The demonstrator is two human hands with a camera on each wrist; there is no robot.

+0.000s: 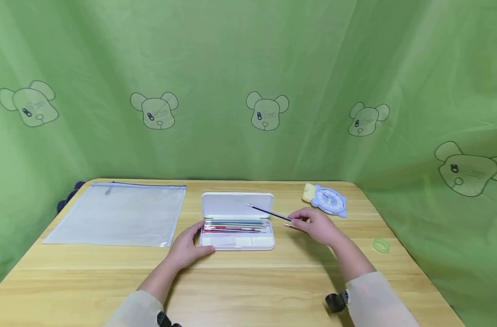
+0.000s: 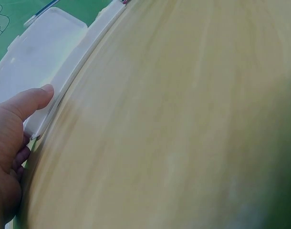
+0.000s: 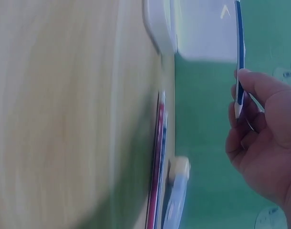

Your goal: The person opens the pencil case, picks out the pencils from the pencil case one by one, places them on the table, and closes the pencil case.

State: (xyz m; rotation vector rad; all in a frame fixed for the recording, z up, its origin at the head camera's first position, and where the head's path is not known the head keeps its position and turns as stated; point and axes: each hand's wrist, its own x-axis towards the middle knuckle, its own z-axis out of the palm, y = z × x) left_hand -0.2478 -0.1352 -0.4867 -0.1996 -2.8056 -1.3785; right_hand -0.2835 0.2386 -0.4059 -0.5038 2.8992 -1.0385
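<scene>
My right hand (image 1: 319, 228) pinches a dark blue pencil (image 1: 270, 212) between thumb and fingers, holding it aslant in the air near the right end of an open white pencil case (image 1: 237, 205). Blue and white stripes run along that pencil in the right wrist view. At the case's left end, my left hand (image 1: 185, 249) grips it, the thumb (image 2: 40, 98) over the front rim and the fingers around the side. Several pencils (image 1: 236, 223) lie side by side in the case. More pencils (image 3: 156, 162), one of them red, lie on the table under my right hand.
A clear zip bag (image 1: 117, 217) lies flat at the left. Toward the back right are a blue clock-faced object (image 1: 331, 200) and a pale yellow piece (image 1: 308, 192). A green ring (image 1: 375, 245) lies near the right edge. Green curtain (image 1: 216, 150) hangs behind the table.
</scene>
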